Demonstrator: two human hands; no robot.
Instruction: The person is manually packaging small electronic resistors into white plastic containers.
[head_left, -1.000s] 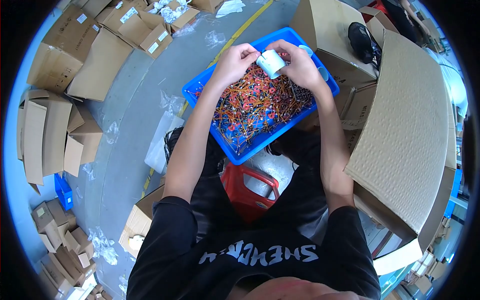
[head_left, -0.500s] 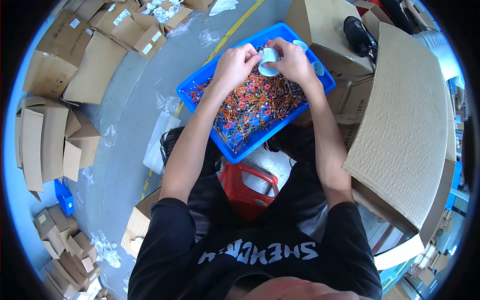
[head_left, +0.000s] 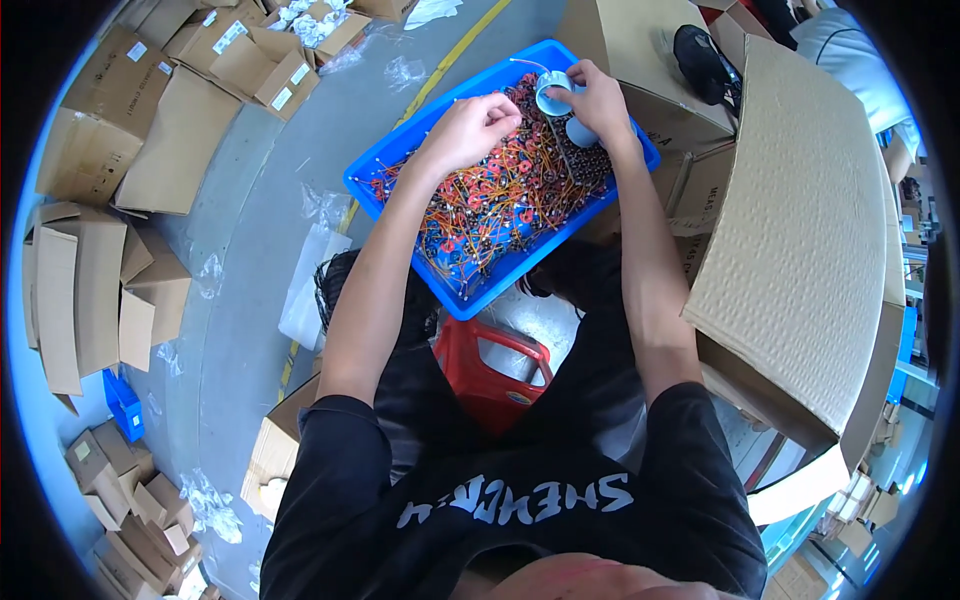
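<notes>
The floor (head_left: 235, 250) is smooth and gray, with a yellow line (head_left: 462, 48) running along it. Brown cardboard boxes (head_left: 88, 290) sit in bunches on the left, and bits of clear plastic wrap (head_left: 210, 505) lie about. A red stool (head_left: 468, 375) shows between the person's legs.

A blue tray (head_left: 462, 306) sits out past the knees, tilted to one side. It has low walls, and a big heap of thin orange wires (head_left: 490, 205) with small red parts fills it. The floor spreads wide on the tray's left side. On its right it is tighter, because a big cardboard box (head_left: 790, 240) stands near the right forearm.

The right hand (head_left: 598, 105) has its grip clamped on a short, pale blue tube (head_left: 546, 98), near the tray's far edge. A second pale round piece (head_left: 580, 132) shows just under that hand. The left hand (head_left: 473, 130) is over the heap with its fingers curled. I cannot tell if its fingertips touch or pinch something small.

Half a second ago both hands were at the tube. Now the left hand is away from it, and the tube has moved closer to the tray's far edge.
</notes>
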